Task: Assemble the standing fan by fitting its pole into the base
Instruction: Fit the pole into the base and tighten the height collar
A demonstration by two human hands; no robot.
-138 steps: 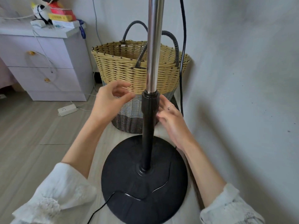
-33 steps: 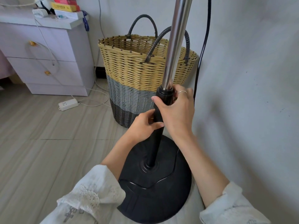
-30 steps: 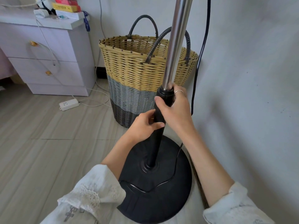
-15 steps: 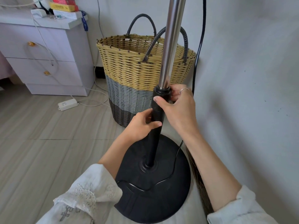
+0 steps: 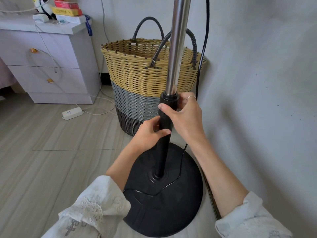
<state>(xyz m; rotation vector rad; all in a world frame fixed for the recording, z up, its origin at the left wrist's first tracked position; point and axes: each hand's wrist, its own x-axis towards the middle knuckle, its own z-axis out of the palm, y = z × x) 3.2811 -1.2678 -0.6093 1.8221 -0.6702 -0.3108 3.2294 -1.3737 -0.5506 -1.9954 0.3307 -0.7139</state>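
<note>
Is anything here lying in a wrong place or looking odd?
Yes: a thin black cord lies across the round black fan base, right beside the black pole's socket. It hangs loose there; nothing else stands out.

You won't find anything readable here. The red and yellow boxes (image 5: 67, 8) on the cabinet (image 5: 51, 66) carry print, but it is too small and blurred to make out. Your left sleeve (image 5: 82, 219) has dark embroidered marks, one shaped like a cross, and no letters can be told from them. The power strip (image 5: 72, 113) on the floor shows only its socket holes. The pole (image 5: 178, 45) and base (image 5: 164, 200) show no label.
</note>
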